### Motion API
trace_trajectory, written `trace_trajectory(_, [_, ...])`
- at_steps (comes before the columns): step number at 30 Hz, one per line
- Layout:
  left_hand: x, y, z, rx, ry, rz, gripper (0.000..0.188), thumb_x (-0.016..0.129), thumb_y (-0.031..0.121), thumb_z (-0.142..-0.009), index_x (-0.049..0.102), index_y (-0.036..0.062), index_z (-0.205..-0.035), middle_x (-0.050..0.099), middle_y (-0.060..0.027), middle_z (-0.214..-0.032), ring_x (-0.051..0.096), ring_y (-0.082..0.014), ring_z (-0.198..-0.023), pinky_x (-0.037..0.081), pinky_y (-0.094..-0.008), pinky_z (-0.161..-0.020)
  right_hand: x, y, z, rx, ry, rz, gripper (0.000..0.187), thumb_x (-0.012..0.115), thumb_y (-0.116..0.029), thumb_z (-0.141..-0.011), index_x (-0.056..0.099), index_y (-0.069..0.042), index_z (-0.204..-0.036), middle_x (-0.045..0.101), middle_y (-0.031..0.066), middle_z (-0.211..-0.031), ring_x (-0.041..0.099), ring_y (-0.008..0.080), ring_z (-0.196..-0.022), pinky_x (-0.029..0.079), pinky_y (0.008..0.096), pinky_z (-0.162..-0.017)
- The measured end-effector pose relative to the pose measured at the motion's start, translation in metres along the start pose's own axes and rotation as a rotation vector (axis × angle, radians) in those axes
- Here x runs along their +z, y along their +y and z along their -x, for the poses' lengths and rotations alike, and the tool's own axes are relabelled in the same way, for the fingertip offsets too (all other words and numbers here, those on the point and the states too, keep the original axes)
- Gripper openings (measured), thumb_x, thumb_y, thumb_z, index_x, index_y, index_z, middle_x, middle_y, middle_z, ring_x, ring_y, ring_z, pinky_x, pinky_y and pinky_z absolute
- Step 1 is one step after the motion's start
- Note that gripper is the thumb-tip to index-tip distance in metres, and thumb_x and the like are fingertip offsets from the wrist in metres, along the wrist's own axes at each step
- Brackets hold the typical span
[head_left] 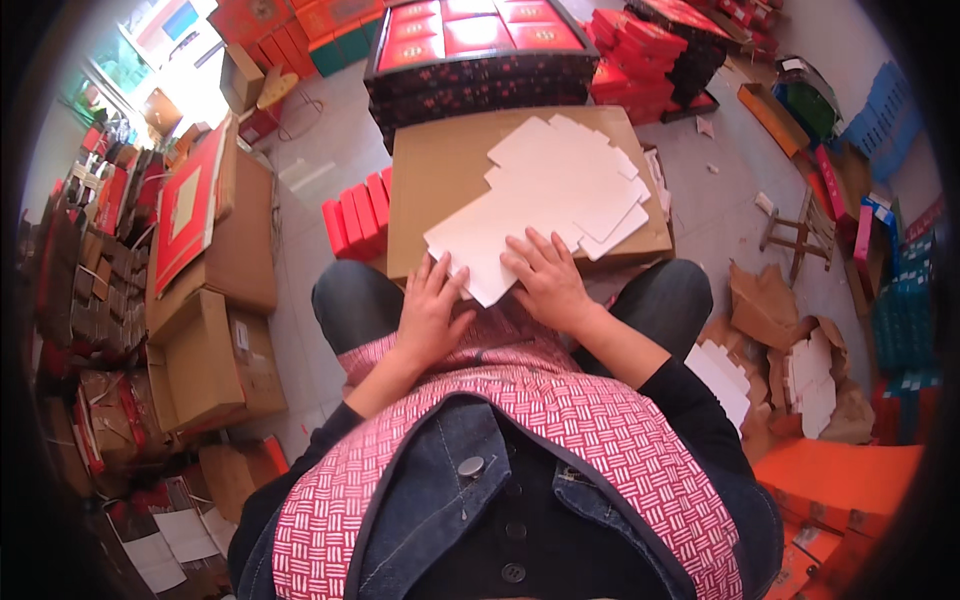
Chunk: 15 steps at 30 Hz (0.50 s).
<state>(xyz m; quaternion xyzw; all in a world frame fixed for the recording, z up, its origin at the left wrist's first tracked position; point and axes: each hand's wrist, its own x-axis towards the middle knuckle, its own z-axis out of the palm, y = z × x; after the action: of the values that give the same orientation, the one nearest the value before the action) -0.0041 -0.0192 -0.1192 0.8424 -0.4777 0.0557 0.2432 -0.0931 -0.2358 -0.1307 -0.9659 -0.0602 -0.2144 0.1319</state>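
A stack of white die-cut cardboard blanks [540,190] lies flat on a brown cardboard box [440,165] in front of my knees. The near end of the top blank reaches past the box's front edge toward my lap. My left hand [432,312] rests at the left side of this end, fingers stretched out and fingertips touching its edge. My right hand [550,282] lies on the right side of the same end, fingers spread flat on the white surface. The blanks overlap in a loose fan at the right.
Beyond the box stands a dark patterned tray [480,70] of red boxes. Several red boxes [358,215] stand on the floor to the left. Large cartons [215,350] sit further left. At the right are a small wooden stool [798,235] and torn brown paper [765,305] with white blanks.
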Motion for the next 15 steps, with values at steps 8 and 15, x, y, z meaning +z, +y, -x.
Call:
trace_trajectory(8, [-0.009,-0.021,0.006,-0.082,0.1,0.053,0.063,0.069,0.007,-0.071,0.045,0.0044,-0.13,0.037,-0.0199,-0.139,0.034,-0.0419,-0.129,0.03,-0.0456,-0.107,-0.177,-0.087,-0.051,-0.325,-0.247,-1.322,0.024,0.061,-0.019,-0.085,0.064,0.0,-0.099,0.063,0.0137,-0.089,0.061,0.0317,-0.087,0.046,0.0427,-0.088])
trace_trajectory(15, [-0.016,-0.035,-0.001,-0.154,0.169,0.21,0.059,0.068,0.005,-0.074,0.046,0.0036,-0.128,0.041,-0.0208,-0.136,0.04,-0.039,-0.126,0.036,-0.0414,-0.103,-0.134,-0.073,-0.074,-0.237,-0.019,-1.036,0.025,0.071,-0.022,-0.074,0.058,-0.001,-0.08,0.059,0.0107,-0.082,0.059,0.0243,-0.077,0.05,0.036,-0.072])
